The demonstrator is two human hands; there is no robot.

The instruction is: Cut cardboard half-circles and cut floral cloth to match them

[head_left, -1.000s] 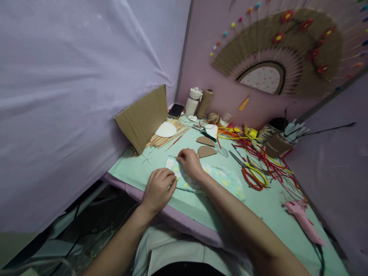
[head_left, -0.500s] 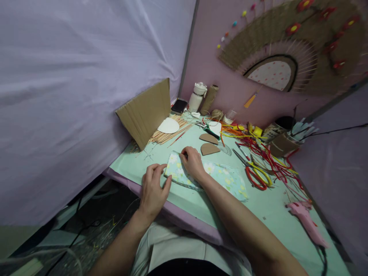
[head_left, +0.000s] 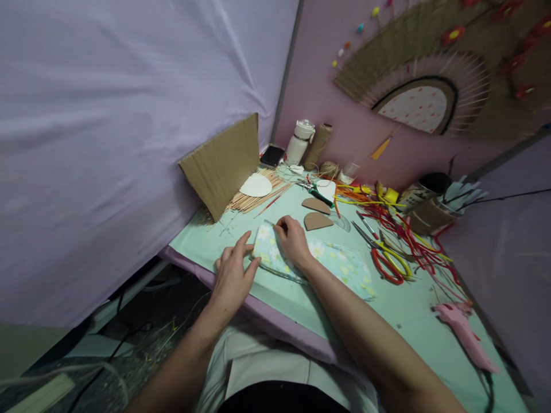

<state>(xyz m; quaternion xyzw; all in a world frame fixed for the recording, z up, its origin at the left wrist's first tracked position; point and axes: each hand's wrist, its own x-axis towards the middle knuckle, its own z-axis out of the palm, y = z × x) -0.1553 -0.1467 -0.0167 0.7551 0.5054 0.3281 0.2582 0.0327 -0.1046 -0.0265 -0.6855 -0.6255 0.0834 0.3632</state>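
Note:
A light blue floral cloth with white and yellow flowers lies on the table, folded at its left end. My right hand rests over the cloth, with thumb and fingers pinched at its upper edge near the left end. Beside the cloth's left edge is my left hand, its fingers apart and the tips close to or touching that edge. Behind the cloth lie two brown half-round cardboard pieces and a clear protractor.
Red-handled scissors, yellow-handled pliers and a pink glue gun lie to the right. Thin sticks, a white half-round piece and a standing cardboard sheet are at the left. Pipe cleaners tangle at the back right.
The whole view has shifted slightly. My left hand's fingers have spread and lifted a little at the cloth's left edge; my right hand stays at its upper edge.

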